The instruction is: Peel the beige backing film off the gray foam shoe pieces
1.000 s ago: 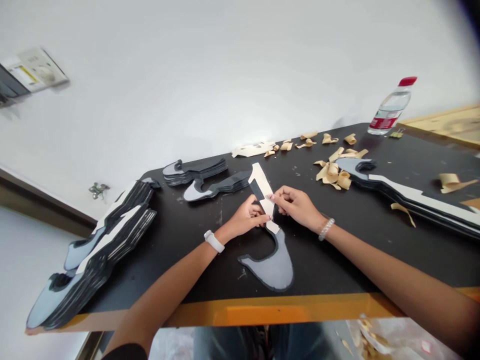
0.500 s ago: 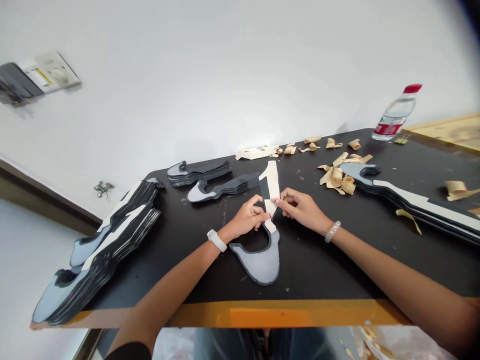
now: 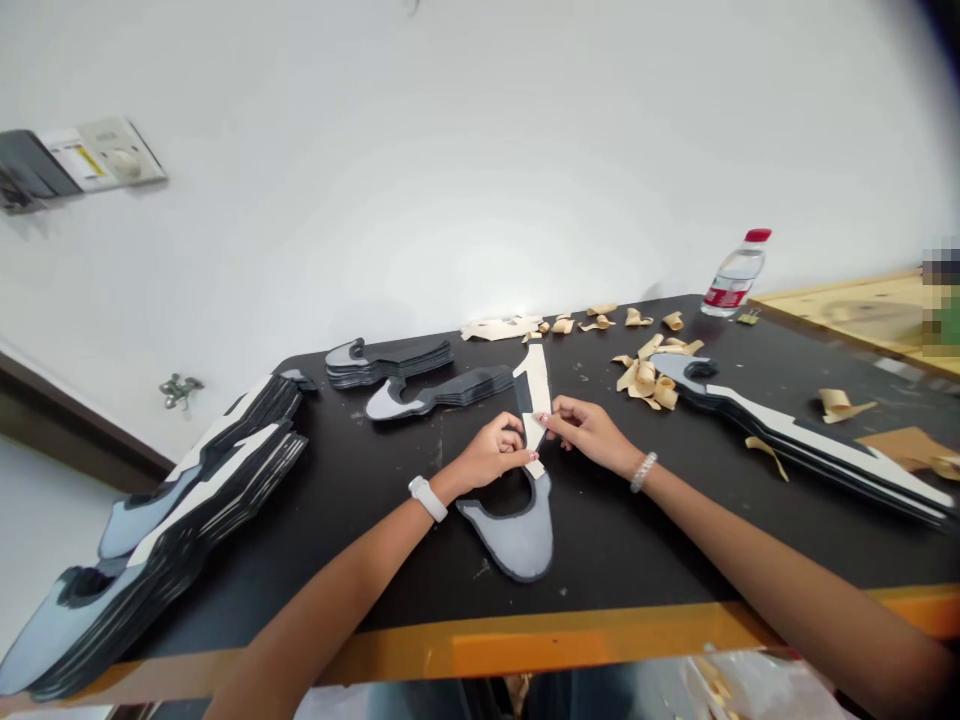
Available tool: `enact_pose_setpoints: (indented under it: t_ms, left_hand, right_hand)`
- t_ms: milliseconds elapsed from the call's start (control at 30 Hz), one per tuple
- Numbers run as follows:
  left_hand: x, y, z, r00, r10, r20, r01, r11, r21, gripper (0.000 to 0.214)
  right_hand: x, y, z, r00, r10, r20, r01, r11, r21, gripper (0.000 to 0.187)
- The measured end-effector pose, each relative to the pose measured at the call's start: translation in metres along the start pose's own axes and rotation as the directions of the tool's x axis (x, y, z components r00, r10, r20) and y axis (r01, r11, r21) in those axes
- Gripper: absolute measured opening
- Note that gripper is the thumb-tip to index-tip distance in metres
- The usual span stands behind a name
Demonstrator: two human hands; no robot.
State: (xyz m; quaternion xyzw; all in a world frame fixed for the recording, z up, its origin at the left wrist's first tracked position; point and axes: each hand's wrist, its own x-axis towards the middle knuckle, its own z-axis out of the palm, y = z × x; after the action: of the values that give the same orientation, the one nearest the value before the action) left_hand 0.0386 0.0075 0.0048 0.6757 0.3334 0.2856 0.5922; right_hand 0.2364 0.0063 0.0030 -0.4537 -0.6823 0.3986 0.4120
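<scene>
A grey and black shaped shoe piece [image 3: 517,525] lies on the black table [image 3: 675,540] in front of me, its upper half covered by a white backing strip [image 3: 537,385]. My left hand [image 3: 491,453] is closed in a pinch on the piece at its middle. My right hand [image 3: 585,430] pinches the edge of the white backing strip right beside it. Fingertips of both hands nearly touch. A white watch is on my left wrist and a beaded bracelet on my right.
Stacks of the same pieces lie at the left [image 3: 172,510], behind my hands [image 3: 439,392] and at the right [image 3: 795,435]. Curled tan paper scraps [image 3: 649,375] litter the back. A water bottle [image 3: 733,275] stands far right. The table's orange edge [image 3: 525,645] is nearest me.
The view has shifted, so everything sits a little lower and further left. The piece in my hands has turned more upright; both hands keep their pinch.
</scene>
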Motion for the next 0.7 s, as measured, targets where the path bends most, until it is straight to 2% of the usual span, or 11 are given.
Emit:
enact_pose_setpoints:
  t_ms: [200, 300, 367, 433, 533, 700]
  left_hand:
    - [0.004, -0.006, -0.003, 1.0, 0.011, 0.007, -0.01, 0.998, -0.058, 0.043]
    - [0.007, -0.008, -0.009, 0.999, -0.017, -0.031, 0.012, 0.985, -0.171, 0.045]
    - [0.008, -0.009, -0.015, 0.996, -0.035, -0.088, 0.003, 0.943, -0.333, 0.04]
    - [0.009, -0.01, -0.021, 0.985, -0.062, -0.164, -0.034, 0.85, -0.526, 0.03]
    - [0.009, -0.01, -0.026, 0.973, -0.122, -0.197, -0.047, 0.729, -0.683, 0.021]
    - [0.008, -0.01, -0.023, 0.981, -0.094, -0.172, -0.042, 0.757, -0.652, 0.026]
  right_hand:
    - [0.004, 0.001, -0.002, 1.0, 0.019, -0.011, -0.018, 0.997, 0.081, 0.037]
    - [0.007, 0.003, -0.009, 0.991, 0.066, -0.114, -0.047, 0.986, 0.16, 0.038]
    - [0.01, 0.005, -0.018, 0.966, 0.122, -0.229, -0.058, 0.962, 0.265, 0.038]
    - [0.012, 0.007, -0.028, 0.903, 0.189, -0.386, -0.023, 0.918, 0.396, 0.038]
    - [0.017, 0.012, -0.043, 0.749, 0.253, -0.613, 0.099, 0.872, 0.48, 0.04]
    - [0.02, 0.015, -0.071, 0.452, 0.231, -0.861, 0.232, 0.902, 0.364, 0.035]
